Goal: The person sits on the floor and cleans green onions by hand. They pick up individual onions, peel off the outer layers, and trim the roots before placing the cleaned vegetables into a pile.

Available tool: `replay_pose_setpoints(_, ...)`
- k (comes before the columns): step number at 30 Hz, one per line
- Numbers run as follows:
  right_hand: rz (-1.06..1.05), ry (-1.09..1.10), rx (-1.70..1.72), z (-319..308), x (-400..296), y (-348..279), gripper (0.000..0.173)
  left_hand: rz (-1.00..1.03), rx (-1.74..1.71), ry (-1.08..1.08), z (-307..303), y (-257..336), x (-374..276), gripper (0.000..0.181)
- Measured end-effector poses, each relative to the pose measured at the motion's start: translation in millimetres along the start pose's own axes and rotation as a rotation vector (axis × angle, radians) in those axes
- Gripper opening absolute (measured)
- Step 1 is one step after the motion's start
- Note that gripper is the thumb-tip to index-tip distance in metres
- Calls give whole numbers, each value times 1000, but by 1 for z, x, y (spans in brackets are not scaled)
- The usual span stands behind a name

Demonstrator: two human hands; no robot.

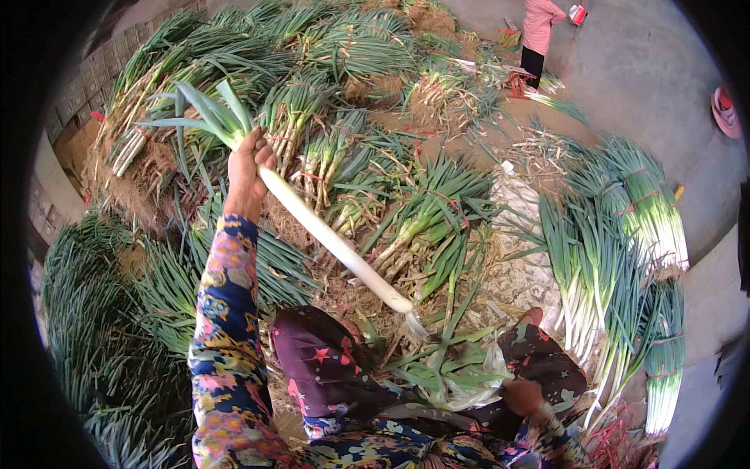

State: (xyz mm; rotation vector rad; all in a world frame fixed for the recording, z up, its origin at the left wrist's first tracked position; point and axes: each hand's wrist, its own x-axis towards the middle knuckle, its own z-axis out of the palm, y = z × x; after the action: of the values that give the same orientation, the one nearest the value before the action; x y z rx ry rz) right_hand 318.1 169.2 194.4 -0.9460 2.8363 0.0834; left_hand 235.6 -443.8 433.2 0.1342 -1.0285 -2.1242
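Observation:
My left hand is raised at arm's length, closed around a large Welsh onion just below its green leaves. The long white shank slants down to the right over my lap, its root end bare and pale with a thin wisp of skin hanging there. Low by my right knee, my right hand is curled around the end of stripped outer leaves. Those limp green and whitish leaves lie between my knees. Patterned dark trousers cover my bent legs.
Untrimmed onion bundles with roots fill the floor ahead and left. Cleaned onions lie at the right beside tied bundles. Red ties lie at lower right. A person in pink stands far off near a red stool.

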Motion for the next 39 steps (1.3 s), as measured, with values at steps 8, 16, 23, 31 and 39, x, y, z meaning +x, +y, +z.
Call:
replay_pose_setpoints(8, -386, 559, 642, -169, 129, -130, 43, 84, -379, -237, -9, -7, -77, 29)
replay_pose_setpoints(16, -352, 215, 462, -154, 125, -136, 45, 81, -499, -323, -22, -7, -88, 31)
replay_pose_setpoints(23, -362, -45, 472, -148, 127, -142, 45, 55, -455, -363, -15, -7, -95, 33)
replay_pose_setpoints(31, -463, -30, 745, -137, 140, -146, 23, 27, -596, -526, -28, -1, -97, 35)
replay_pose_setpoints(39, -141, -349, 1198, -105, 148, -152, 24, 9, -870, -605, -58, 11, -105, 37)
